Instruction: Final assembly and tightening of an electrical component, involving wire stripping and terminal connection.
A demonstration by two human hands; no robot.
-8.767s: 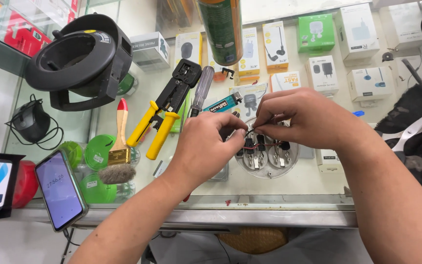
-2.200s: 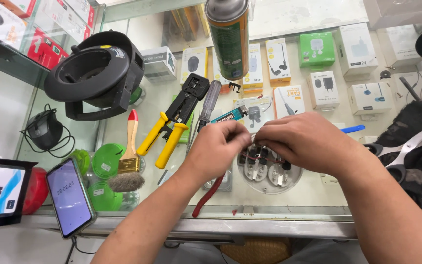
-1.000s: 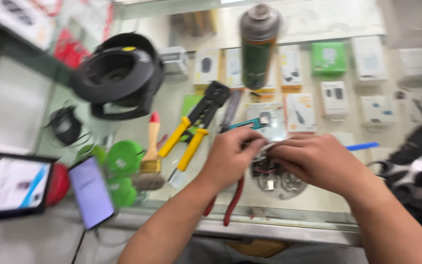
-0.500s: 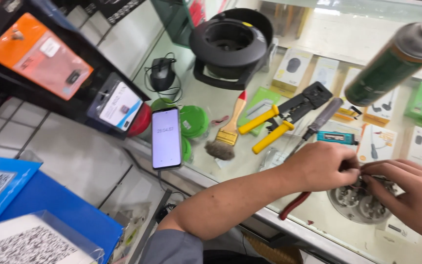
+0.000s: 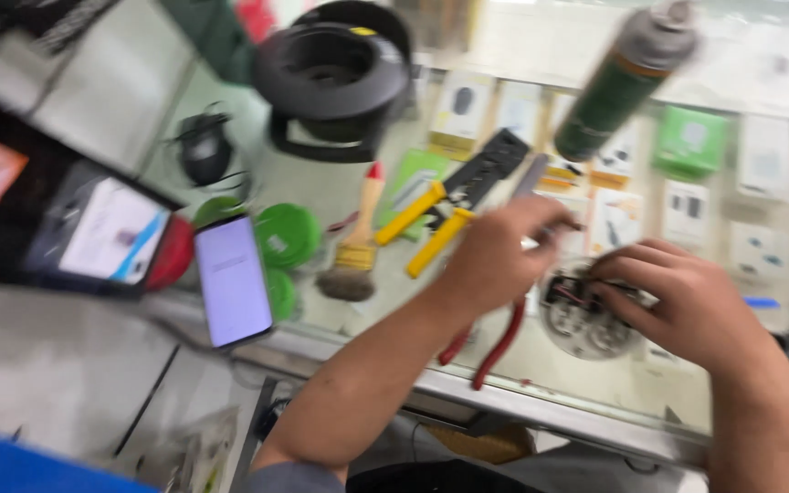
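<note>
Forearms come in from the bottom edge of the blurred head view and meet over a glass counter (image 5: 586, 383). Nearest of the tools, red-handled pliers (image 5: 490, 342) lie under the left wrist, handles pointing back toward the person. Just beyond, a round grey device (image 5: 577, 315) sits flat on the glass between the two hands, to the right of the left hand and touching the right. The right hand (image 5: 678, 297) curls over the device's right edge, fingertips pinching at the small wires on top. The left hand (image 5: 504, 256) is closed in a loose fist at its upper left; it seems to pinch something small, though motion blur hides what. Farther off lie a yellow-handled crimping tool (image 5: 454, 205), a paintbrush (image 5: 355, 242) and a green spray can (image 5: 623, 78).
</note>
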